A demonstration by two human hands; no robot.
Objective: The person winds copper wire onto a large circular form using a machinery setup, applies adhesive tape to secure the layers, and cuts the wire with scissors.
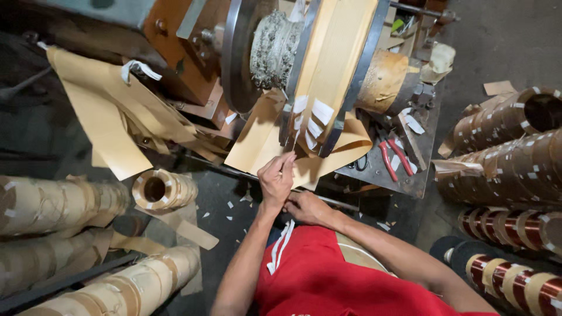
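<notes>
My left hand [276, 178] is raised to the lower edge of a tan insulating paper sheet [257, 143] that hangs from a coil on a winding machine [328, 64]. Its fingers pinch a small white tape strip [286, 168] there. Several white tape pieces [311, 120] are stuck across the paper-wrapped coil just above. My right hand [304, 206] rests lower, close to my lap, with its fingers curled; what it holds is hidden. White strips [280, 246] lie on my red shirt.
Red-handled pliers [389, 157] lie on the metal tray [404, 181] right of the coil. Paper-wrapped coils [509, 152] and copper coils [527, 281] stack on the right. More wrapped coils [52, 205] and a small ring coil [161, 189] sit left. Loose tan paper [111, 117] drapes at the upper left.
</notes>
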